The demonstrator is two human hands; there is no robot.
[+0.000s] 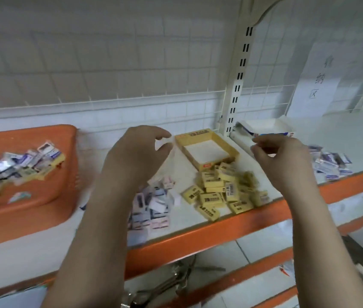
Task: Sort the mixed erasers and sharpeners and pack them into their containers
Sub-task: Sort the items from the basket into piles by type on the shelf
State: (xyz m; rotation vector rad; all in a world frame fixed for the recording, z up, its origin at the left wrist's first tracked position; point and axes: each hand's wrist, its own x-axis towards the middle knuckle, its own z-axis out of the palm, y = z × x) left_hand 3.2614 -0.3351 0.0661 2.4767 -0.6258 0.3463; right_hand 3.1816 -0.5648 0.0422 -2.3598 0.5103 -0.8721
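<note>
Clearly the sorting is well advanced but the packing has not begun, as far as I can judge. On the white shelf board with an orange front edge three sorted heaps lie: a heap of yellow rectangular erasers just in front of the open yellow cardboard box, a heap of pale pink and violet small packets partly behind the left forearm, and a heap of blue and white small packets further right. The yellow box shows a bare white bottom, so nothing is packed in it. A second open box, white with blue print, stands behind the right hand; I see nothing in it.

The orange plastic basket on the left holds many mixed pieces, so sorting is not finished.

I count two boxes, one basket and three heaps. The yellow erasers seem about twenty; the other heaps are too blurred to count.

The left hand hovers above the shelf with fingers loosely curled, grasping nothing. The right hand hovers near the white box, fingertips drawn close together; whether they pinch something small I cannot tell.
</note>
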